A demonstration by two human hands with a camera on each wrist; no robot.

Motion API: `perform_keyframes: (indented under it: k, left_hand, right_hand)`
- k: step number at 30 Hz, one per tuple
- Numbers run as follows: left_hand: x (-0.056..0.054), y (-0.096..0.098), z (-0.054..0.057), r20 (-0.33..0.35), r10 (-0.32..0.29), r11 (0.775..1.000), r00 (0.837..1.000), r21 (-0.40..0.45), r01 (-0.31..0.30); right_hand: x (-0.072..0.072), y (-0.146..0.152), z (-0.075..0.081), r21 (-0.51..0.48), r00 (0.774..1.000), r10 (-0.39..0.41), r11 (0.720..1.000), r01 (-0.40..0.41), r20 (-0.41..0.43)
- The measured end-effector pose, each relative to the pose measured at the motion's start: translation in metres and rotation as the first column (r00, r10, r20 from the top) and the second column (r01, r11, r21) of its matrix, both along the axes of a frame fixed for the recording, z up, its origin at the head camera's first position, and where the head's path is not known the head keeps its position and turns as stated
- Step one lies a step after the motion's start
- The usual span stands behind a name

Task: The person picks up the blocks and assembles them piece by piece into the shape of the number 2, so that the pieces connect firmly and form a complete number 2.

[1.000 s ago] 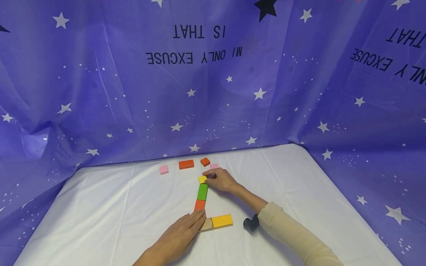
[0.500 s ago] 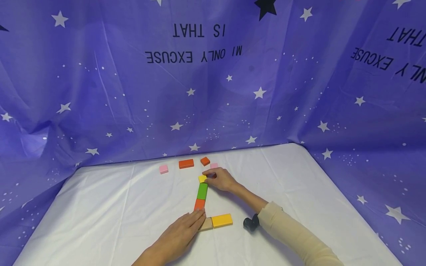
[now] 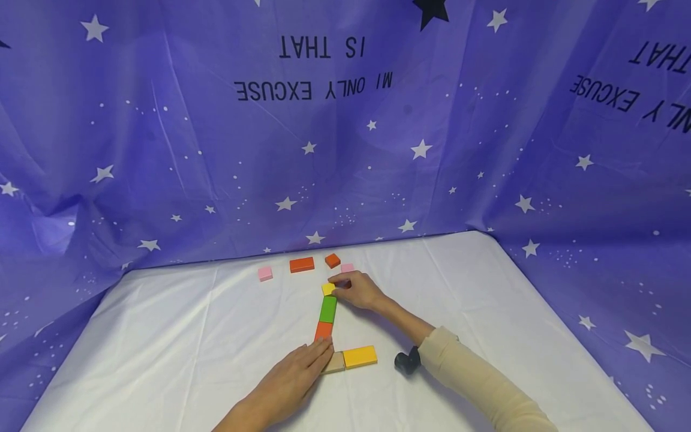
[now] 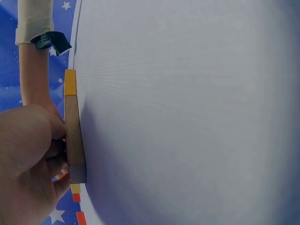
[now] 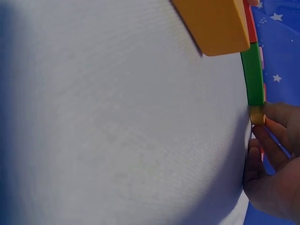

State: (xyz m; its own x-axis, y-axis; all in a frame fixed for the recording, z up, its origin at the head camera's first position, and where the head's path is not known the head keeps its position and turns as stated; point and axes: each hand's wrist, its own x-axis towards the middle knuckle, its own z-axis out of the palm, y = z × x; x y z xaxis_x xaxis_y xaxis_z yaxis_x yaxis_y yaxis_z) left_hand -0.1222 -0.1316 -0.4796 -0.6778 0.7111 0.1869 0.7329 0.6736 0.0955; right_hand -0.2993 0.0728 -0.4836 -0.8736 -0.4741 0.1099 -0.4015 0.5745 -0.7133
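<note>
My right hand (image 3: 360, 290) pinches a small yellow block (image 3: 327, 289) between thumb and finger at the far end of a row. Below that block lie a green block (image 3: 327, 309) and a red block (image 3: 323, 330), joined end to end. My left hand (image 3: 294, 375) lies with nearly straight fingers over the row's near end, touching the red block and a plain wooden block (image 3: 335, 363). In the left wrist view, thumb and fingers are against the wooden block (image 4: 75, 131). An orange-yellow block (image 3: 360, 356) continues from the wooden one to the right. The left fingers hide the corner.
Behind the row lie a pink block (image 3: 265, 273), a long red-orange block (image 3: 302, 264), a smaller orange block (image 3: 332, 260) and another pink block (image 3: 347, 267), partly hidden. A black object (image 3: 407, 361) is at the right sleeve. White cloth (image 3: 178, 348) covers the table, before a purple star curtain (image 3: 345, 180).
</note>
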Motion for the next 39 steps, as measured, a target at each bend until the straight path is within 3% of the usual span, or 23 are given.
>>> perform_keyframes:
  k: [12,19,25,39]
  left_hand:
    - [0.0,-0.001,-0.001,-0.018,-0.012,1.0,1.0,0.019,0.013]
    - [0.001,-0.001,0.001,0.056,0.015,1.0,0.998,-0.008,-0.015]
    - [0.0,0.0,0.001,0.055,0.015,1.0,0.998,-0.001,-0.015]
    - [0.001,0.0,0.001,0.058,0.019,1.0,0.998,0.001,-0.019]
  right_hand:
    - [-0.003,0.007,-0.001,-0.089,1.0,-0.014,0.996,0.014,-0.001]
    - [-0.012,0.015,-0.004,-0.15,0.994,-0.105,0.983,0.105,0.008]
    - [-0.021,0.023,-0.005,-0.192,0.986,-0.164,0.968,0.162,0.007]
    - [-0.033,0.023,-0.004,-0.094,0.98,-0.198,0.976,0.196,-0.013]
